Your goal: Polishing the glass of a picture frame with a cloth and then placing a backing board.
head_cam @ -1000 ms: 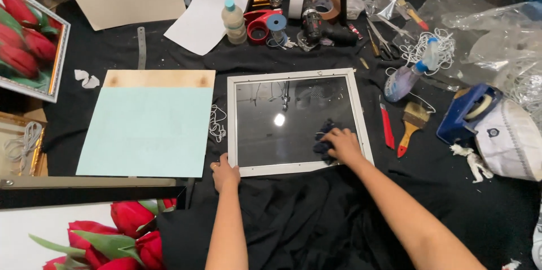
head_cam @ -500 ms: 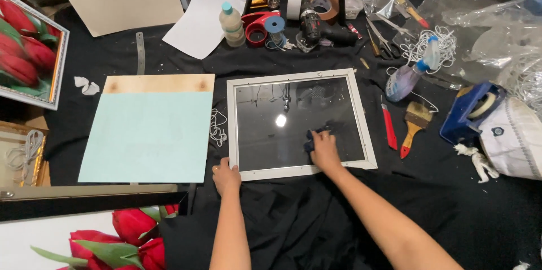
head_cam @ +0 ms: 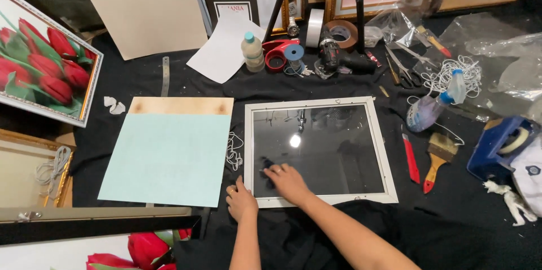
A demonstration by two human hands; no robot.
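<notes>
Right hand [head_cam: 288,181] on framed glass [head_cam: 339,151], pale sheet [head_cam: 169,157] beside

Both forearms reach in from below, close together. Left hand [head_cam: 241,201] lies flat, fingers curled slightly, ring showing. Right hand [head_cam: 288,182] presses down palm-first, fingers bunched toward the left.

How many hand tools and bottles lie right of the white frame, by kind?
Spray bottle: 1
Paintbrush: 1
Red utility knife: 1
Blue tape dispenser: 1
Total: 4
The hands, left and right, are at the white frame, away from these.
</notes>
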